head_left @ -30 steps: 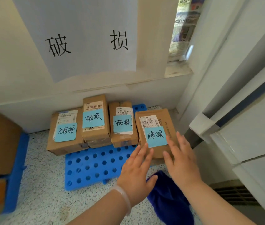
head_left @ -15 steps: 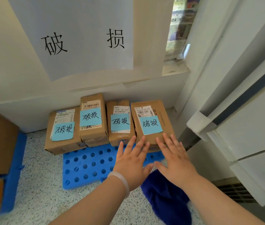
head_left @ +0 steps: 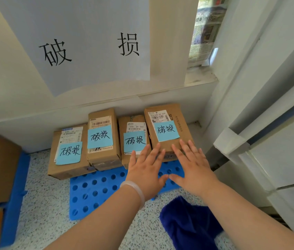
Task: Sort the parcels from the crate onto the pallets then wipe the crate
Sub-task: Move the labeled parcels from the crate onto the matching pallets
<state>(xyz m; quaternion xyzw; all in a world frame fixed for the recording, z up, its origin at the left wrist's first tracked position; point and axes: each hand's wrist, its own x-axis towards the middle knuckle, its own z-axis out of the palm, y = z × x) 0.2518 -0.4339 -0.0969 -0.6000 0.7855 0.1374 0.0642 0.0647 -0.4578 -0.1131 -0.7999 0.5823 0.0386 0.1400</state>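
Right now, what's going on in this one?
A person's left hand and right hand, fingers straight, press on the near end of the rightmost parcel, one of four in a row on the blue pallet. Each carries a blue handwritten note. A dark blue cloth lies on the floor nearby.

Ahead of you: cream wall (head_left: 3, 78), a ledge running across its lower part; one white paper sheet (head_left: 88, 24) fixed to it, two black characters. Upper right: window (head_left: 207, 33) covered with newspaper, chipped sill (head_left: 200, 76) below. On your right: white cabinet (head_left: 286, 159), dark seam between panels. Below you: speckled grey-white floor (head_left: 43, 222). Light: soft, even.
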